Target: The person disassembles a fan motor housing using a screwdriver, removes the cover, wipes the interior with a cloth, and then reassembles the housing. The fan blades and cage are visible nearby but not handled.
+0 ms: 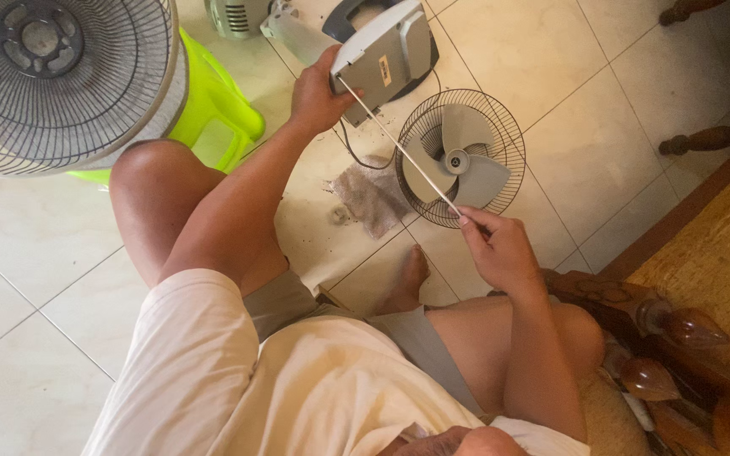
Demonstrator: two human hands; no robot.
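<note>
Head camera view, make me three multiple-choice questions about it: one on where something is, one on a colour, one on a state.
1. Where does the small fan head with grey blades lie?
A. On the tiled floor
B. On the green stool
C. On the person's lap

2. What colour is the plastic stool at upper left?
A. Red
B. Bright green
C. Black

3. How is the thin white rod held?
A. Lying loose on the floor
B. Gripped in the middle by the left hand alone
C. Right hand pinching one end, the other end at the grey fan base held by the left hand

Answers:
1. A, its wire guard rests flat on the tiles beside a grey rag.
2. B, lime-green legs show beside the large fan guard.
3. C, the fingertips close on the rod's near end and its far end meets the base.
</note>
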